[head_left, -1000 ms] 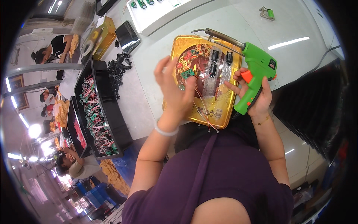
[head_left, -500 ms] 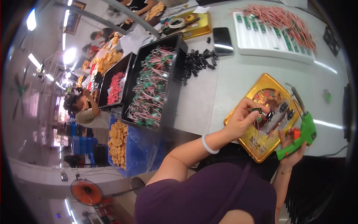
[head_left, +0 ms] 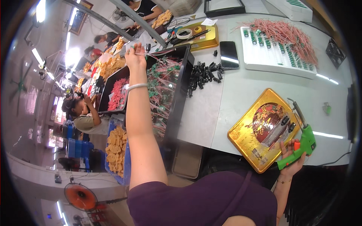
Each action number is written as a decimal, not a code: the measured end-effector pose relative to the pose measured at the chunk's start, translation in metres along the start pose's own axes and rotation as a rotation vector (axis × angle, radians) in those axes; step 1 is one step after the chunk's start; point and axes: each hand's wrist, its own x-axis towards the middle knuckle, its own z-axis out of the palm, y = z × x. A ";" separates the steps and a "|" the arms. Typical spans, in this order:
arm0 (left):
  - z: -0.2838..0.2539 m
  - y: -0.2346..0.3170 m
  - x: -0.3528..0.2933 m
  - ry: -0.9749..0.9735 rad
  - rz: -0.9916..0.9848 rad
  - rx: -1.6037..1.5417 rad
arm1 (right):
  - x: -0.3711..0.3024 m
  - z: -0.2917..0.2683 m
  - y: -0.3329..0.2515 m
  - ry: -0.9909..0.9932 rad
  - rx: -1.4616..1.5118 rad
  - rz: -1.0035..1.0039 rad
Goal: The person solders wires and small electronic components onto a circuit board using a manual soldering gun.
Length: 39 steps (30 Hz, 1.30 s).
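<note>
My left hand [head_left: 136, 58] is stretched far out over the far end of a deep black tray [head_left: 183, 71] heaped with green circuit boards and red-and-white wires [head_left: 160, 88]. Its fingers look spread. Beside the fingertips is a small black piece [head_left: 148, 48] with pale wires trailing to the right; whether the fingers touch it is unclear. In my right hand [head_left: 289, 154] lies a green hot glue gun [head_left: 308, 140] with an orange trigger, nozzle pointing away. Next to it sits a gold tin [head_left: 245, 132] with two small black housings [head_left: 285, 120] on it.
Black housings [head_left: 201, 75] lie piled right of the tray, near a phone [head_left: 229, 56]. A white foam tray [head_left: 260, 64] holds green coils and red wires at the far right. Another gold tin [head_left: 211, 37] carries tape rolls. Co-workers sit beyond at the left.
My left hand has moved from above the gold tin, where it held a small wired board, out left and away over the black tray. The glue gun stays in my right hand.
</note>
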 end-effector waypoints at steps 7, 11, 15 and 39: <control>-0.111 -0.115 0.100 0.180 -0.340 -0.114 | -0.003 0.004 0.001 0.095 -0.027 -0.030; -0.072 -0.131 0.057 0.191 0.086 0.921 | -0.006 0.003 0.001 0.156 -0.048 -0.068; 0.026 -0.103 0.006 -0.198 0.819 1.233 | -0.003 0.013 0.002 0.173 -0.043 -0.065; 0.259 -0.332 -0.111 -1.100 0.190 1.497 | -0.004 0.002 -0.001 0.177 0.129 -0.024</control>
